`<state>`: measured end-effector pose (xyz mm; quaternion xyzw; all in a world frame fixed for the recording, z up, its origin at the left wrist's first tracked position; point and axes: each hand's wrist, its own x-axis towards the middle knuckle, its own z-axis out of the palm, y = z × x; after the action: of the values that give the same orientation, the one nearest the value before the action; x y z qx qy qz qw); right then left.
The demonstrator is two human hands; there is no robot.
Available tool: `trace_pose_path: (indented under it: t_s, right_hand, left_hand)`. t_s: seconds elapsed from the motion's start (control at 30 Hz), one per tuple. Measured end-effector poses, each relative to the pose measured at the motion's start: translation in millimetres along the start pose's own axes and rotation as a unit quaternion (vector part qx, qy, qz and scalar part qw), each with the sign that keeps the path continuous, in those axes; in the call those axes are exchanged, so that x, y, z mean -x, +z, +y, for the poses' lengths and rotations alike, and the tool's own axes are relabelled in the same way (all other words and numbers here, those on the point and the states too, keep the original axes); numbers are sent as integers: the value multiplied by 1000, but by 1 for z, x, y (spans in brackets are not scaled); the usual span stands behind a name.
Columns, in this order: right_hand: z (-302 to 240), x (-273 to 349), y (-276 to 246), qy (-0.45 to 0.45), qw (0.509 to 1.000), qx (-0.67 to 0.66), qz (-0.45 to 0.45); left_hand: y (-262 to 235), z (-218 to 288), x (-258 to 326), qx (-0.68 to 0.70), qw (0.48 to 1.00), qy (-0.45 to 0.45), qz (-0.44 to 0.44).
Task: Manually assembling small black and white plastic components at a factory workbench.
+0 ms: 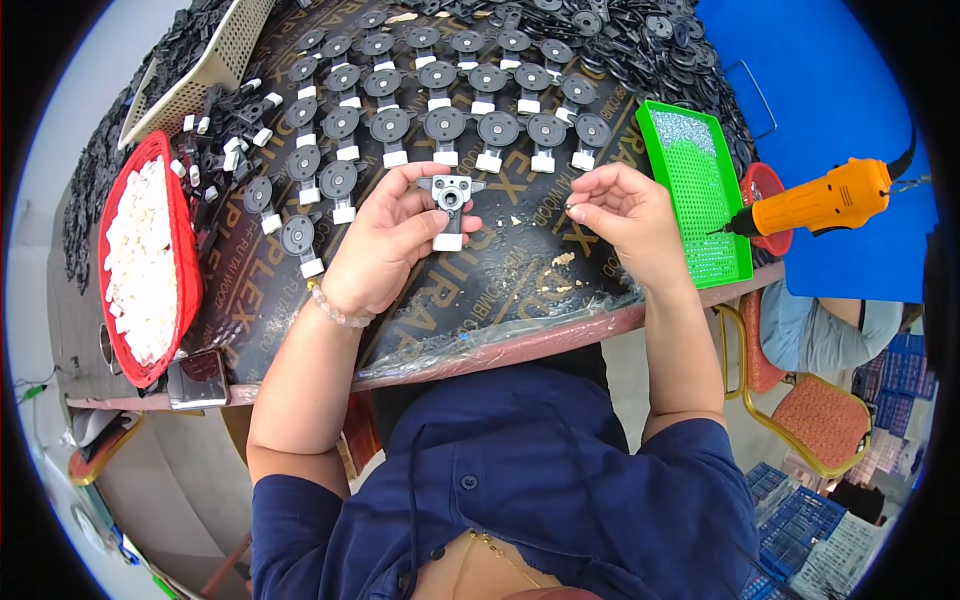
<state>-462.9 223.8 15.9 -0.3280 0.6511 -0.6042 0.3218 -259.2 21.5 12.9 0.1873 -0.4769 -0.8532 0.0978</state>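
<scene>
My left hand is closed round a black plastic part with a round socket, two side wings and a white block at its lower end. The fingers lie behind it and the thumb presses on its front. To the right, apart from that part, my right hand pinches thumb and forefinger together; a tiny thing shows at the tips, too small to name. Beyond both hands, rows of black round-headed parts with white ends lie on the dark, printed tabletop.
At the left stands a red basket of white pieces, near a cream perforated basket. Heaped black parts line the back. A green tray of small metallic pieces lies right, beside an orange electric screwdriver and red bowl.
</scene>
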Motion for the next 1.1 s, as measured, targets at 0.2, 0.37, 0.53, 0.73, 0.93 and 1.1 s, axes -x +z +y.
trace_pose_path:
  t_s: [0.2,0.37,0.53,0.73,0.93,1.1]
  right_hand:
    - [4,-3,1,-7,981,191,-25]
    - [0,-3,-2,-40,959,280,-31]
    - [-7,-7,-3,-19,961,274,-29]
    - [-39,-23,39,-103,974,176,-100]
    - [-47,-39,73,-31,974,154,-162]
    - [-41,-48,64,-193,947,246,-69]
  left_hand:
    - [-1,0,0,1,1000,6,-2]
    - [0,0,1,9,1000,4,-3]
    - [0,-5,-1,-9,1000,4,-8]
    - [-4,-15,-4,-32,999,26,-26]
    - [-4,-8,-2,-47,998,8,-39]
    - [-1,-8,-1,31,999,-19,-36]
